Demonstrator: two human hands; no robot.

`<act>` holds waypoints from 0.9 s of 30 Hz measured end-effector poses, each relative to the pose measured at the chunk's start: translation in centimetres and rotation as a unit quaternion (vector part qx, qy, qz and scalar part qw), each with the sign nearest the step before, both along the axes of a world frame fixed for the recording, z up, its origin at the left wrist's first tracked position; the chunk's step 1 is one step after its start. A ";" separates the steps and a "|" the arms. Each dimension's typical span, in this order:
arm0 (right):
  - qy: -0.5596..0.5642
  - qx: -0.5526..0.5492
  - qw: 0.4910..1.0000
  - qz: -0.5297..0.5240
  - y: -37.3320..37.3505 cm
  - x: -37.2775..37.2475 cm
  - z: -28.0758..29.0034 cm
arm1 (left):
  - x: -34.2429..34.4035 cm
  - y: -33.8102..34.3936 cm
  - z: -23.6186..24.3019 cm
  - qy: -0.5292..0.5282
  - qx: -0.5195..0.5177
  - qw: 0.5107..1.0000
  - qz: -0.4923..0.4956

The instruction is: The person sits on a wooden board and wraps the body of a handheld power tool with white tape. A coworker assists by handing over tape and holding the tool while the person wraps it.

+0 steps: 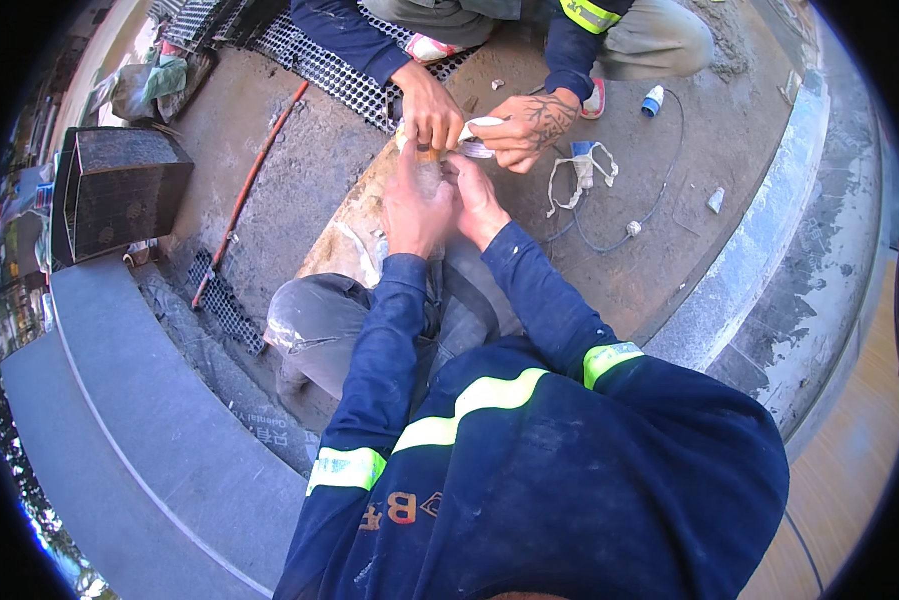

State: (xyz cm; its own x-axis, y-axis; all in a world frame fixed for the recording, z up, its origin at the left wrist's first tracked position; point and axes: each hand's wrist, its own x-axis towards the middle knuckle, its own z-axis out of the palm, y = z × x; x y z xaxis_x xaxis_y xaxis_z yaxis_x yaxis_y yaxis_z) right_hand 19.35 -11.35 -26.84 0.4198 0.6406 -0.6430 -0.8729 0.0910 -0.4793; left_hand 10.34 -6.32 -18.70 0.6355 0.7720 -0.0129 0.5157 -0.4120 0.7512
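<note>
My left hand (409,212) and my right hand (477,203) meet in front of me, their fingers curled in around something small, pale and blurred that I cannot make out. Just beyond them, a co-worker's left-side hand (430,108) reaches down, close to an orange-brown piece (427,153) at my fingertips. The co-worker's other hand (531,128), with dark markings on its back, pinches a pale, cream-coloured strip (482,128). Motion smear and overlapping fingers hide where the strip ends. Below all the hands lies a dusty, tan board (354,215).
A red-brown rod (256,180) lies on the dirty floor at left, near a dark box (129,190). Black perforated mats (319,55) are at the back. On the right are a blue-and-white plug (652,101), a grey cable (659,200), a white face mask (581,170) and a pale stone ledge (769,240).
</note>
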 end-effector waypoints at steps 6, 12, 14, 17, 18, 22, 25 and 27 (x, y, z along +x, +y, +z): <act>-0.025 0.005 1.000 0.018 -0.8 0.4 0.1 | 0.0 0.5 -1.1 -0.018 0.003 1.000 0.014; -0.025 0.035 0.999 0.023 -1.3 0.3 -0.2 | -0.2 0.4 -0.3 0.001 -0.030 0.999 0.016; -0.018 0.037 0.998 0.043 -1.2 0.4 -0.3 | -0.3 0.6 -0.6 -0.027 0.018 0.999 0.002; -0.008 0.026 0.998 0.059 -0.7 0.7 -0.3 | -0.5 0.7 -1.3 -0.025 0.050 0.998 -0.001; -0.023 0.026 0.998 0.057 -0.8 0.6 0.0 | -0.5 0.7 -1.3 -0.016 0.053 0.998 0.001; -0.004 0.020 0.998 0.065 -0.6 1.0 0.4 | -0.5 0.4 0.0 -0.017 0.006 1.000 0.002; -0.017 0.012 0.997 0.072 -0.9 0.7 1.7 | -0.8 0.5 -0.2 -0.024 0.007 1.000 0.004; -0.016 0.010 0.997 0.072 -0.8 0.7 1.3 | -0.7 0.3 0.1 -0.019 -0.008 1.000 0.006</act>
